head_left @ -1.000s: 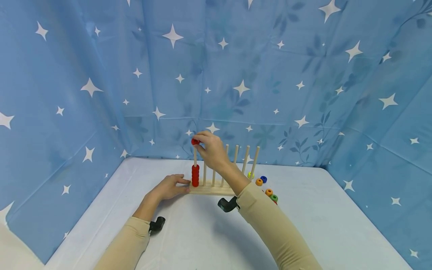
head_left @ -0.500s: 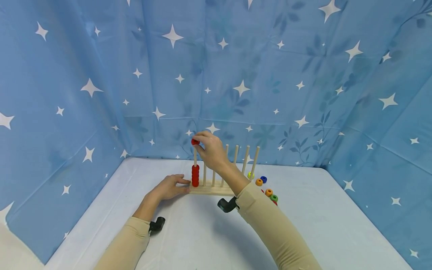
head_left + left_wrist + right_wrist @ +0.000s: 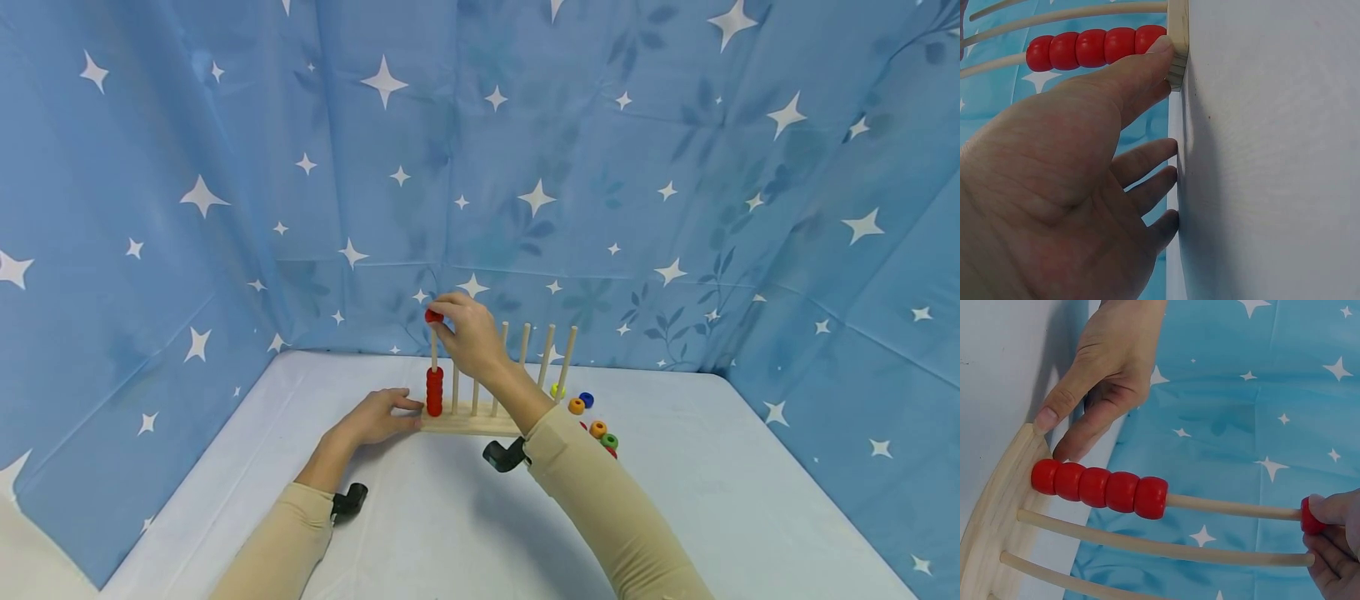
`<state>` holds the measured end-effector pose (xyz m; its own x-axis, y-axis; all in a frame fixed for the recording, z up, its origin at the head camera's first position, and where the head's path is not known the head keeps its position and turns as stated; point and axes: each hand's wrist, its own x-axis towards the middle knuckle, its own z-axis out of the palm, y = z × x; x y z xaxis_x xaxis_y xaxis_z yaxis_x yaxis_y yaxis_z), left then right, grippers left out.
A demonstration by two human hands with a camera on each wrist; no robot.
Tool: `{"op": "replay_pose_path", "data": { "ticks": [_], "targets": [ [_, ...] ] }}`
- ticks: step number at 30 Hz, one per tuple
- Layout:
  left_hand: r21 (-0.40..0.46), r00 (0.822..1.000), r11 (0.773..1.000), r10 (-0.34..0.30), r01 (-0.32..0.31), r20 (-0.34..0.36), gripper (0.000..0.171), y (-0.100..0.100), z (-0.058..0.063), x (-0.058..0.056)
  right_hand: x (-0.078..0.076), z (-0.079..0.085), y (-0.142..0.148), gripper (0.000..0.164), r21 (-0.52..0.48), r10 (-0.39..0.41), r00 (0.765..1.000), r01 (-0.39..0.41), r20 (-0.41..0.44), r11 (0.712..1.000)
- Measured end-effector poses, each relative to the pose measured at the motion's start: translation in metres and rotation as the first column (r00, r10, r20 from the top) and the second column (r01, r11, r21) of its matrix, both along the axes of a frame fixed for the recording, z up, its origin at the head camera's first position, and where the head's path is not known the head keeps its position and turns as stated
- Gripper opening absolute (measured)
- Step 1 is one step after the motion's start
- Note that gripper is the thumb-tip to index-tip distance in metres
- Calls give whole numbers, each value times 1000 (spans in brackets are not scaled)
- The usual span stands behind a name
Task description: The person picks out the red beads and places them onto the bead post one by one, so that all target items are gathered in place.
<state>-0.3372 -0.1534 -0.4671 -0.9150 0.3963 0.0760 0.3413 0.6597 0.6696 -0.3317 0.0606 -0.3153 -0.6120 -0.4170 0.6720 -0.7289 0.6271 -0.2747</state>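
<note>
A wooden abacus stand with upright pegs stands on the table. Several red beads are stacked at the bottom of its leftmost peg. At the top of that peg, my right hand pinches one more red bead between thumb and fingers, the bead right at the peg's tip. My left hand pinches the left end of the wooden base between thumb and index finger. Its other fingers extend loosely beside the table surface. The right forearm hides part of the stand in the head view.
Loose beads lie right of the stand: a yellow one, a blue one, orange ones, a green one and red ones partly behind the sleeve. A blue star-patterned curtain surrounds the white table.
</note>
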Motion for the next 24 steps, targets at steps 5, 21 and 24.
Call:
{"op": "replay_pose_path", "data": {
  "ticks": [5, 21, 24],
  "targets": [
    [-2, 1000, 1000, -5, 5, -3, 39, 0, -1, 0, 0, -1, 0, 25, 3, -3, 1000, 3, 16, 1000],
    [-5, 1000, 1000, 0, 0, -5, 38, 0, 0, 0, -1, -1, 0, 24, 25, -25, 999, 25, 29, 999],
    [-8, 1000, 1000, 3, -3, 4, 39, 0, -1, -1, -1, 0, 1, 25, 26, -27, 999, 27, 23, 999]
  ]
}}
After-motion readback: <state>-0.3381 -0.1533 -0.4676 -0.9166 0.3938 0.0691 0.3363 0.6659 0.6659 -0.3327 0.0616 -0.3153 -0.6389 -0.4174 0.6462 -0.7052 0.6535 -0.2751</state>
